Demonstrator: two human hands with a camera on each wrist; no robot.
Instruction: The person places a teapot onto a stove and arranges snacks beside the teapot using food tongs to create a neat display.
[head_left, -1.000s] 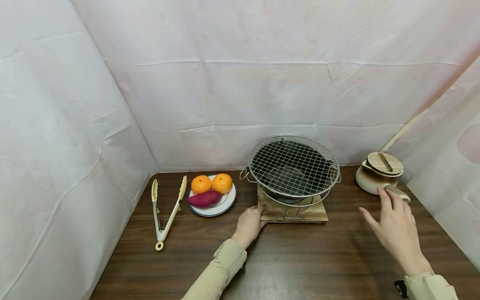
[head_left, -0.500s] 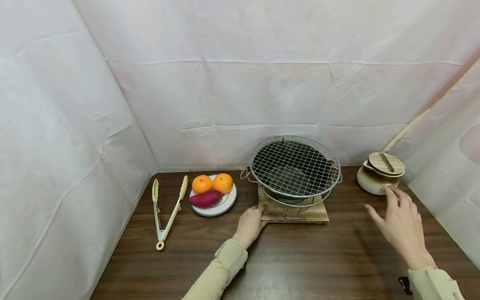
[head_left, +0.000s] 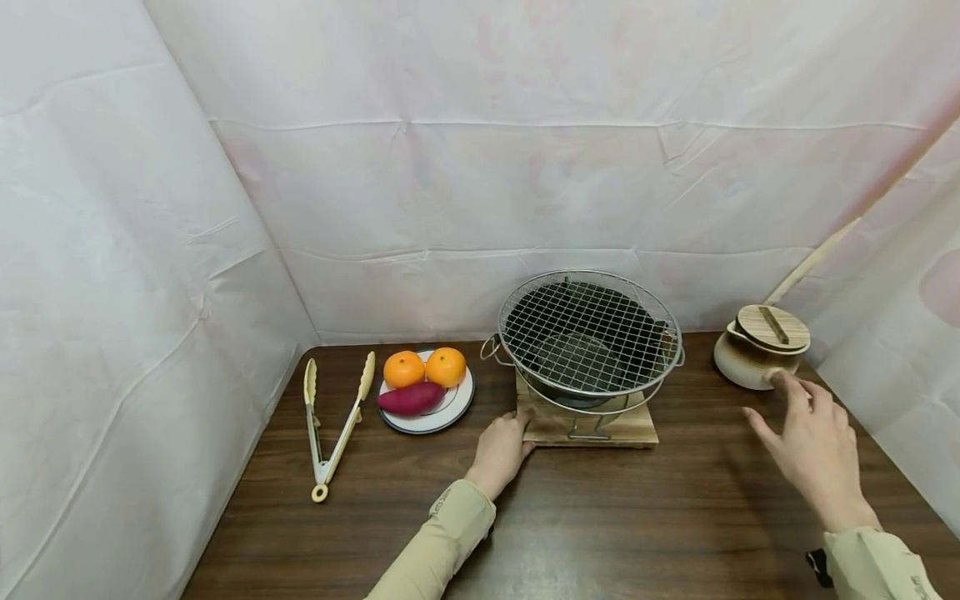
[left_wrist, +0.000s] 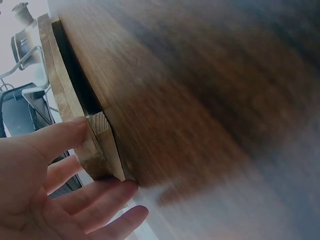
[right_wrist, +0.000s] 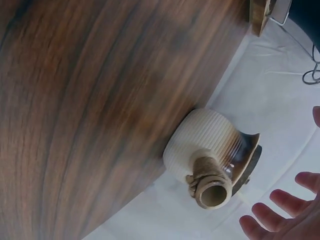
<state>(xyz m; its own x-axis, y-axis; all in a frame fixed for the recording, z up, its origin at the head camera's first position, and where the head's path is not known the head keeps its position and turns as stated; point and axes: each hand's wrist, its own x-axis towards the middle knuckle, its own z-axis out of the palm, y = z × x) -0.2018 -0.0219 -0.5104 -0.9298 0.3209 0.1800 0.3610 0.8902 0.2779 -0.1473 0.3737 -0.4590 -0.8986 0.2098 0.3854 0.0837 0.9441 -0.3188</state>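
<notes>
In the head view, my left hand (head_left: 498, 454) is at the front left corner of the wooden board (head_left: 555, 432) beneath a small round grill. In the left wrist view the thumb lies against the board's edge (left_wrist: 65, 90) and the fingers curl round its end. My right hand (head_left: 819, 450) hovers at the right, fingers spread and relaxed, holding nothing. It overlaps the handle of a cream-and-brown pot (head_left: 750, 362) with a wooden lid (head_left: 772, 326). The right wrist view shows the pot's cord-wrapped hollow handle (right_wrist: 212, 192) apart from the fingertips.
A wire grate (head_left: 588, 333) covers the grill's dark bowl. To the left, a white plate (head_left: 453, 408) bears two oranges (head_left: 446, 367) and a purple sweet potato (head_left: 411, 398). Spread tongs (head_left: 322, 468) lie at the far left. White cloth (head_left: 450, 167) hangs behind the dark wooden table (head_left: 600, 517).
My right hand has drifted a little to the right, past the pot's handle. My left hand stays at the board's corner, and the objects have not moved.
</notes>
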